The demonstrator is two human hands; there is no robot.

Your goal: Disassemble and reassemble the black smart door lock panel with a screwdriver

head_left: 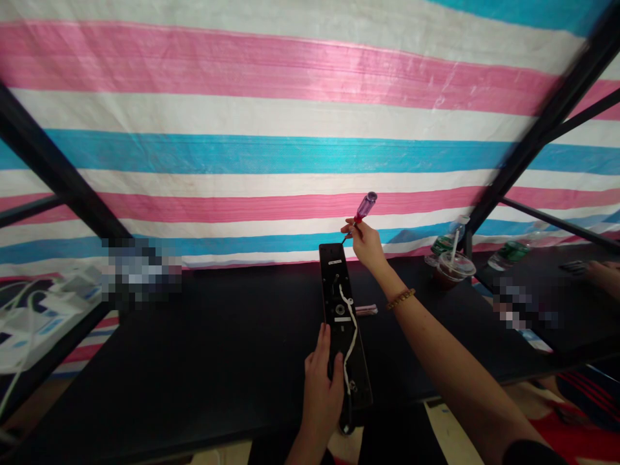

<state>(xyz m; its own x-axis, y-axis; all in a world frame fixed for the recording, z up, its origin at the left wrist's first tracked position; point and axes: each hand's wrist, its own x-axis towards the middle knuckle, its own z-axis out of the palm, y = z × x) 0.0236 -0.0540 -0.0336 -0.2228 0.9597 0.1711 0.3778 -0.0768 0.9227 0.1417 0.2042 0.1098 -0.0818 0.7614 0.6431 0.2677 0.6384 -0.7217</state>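
Observation:
A long black panel (330,292) with a white cable (355,332) running along it lies lengthwise on the black table, its near end by the front edge. My left hand (323,381) rests on the panel's left side, fingers wrapped over its edge and thumb on its face. In my right hand (367,243) is a screwdriver (366,205) with a clear purple handle, pinched near the red collar and tilted. Its shaft points down to the far right corner of the panel; whether the tip sits in a screw is too small to tell.
Right of the panel lies a small pinkish stick-like item (367,310). A lidded drink cup with straw (453,268) and a plastic bottle (448,239) stand at the back right. White power strips (48,316) occupy the left. Another person's hand (603,271) shows far right.

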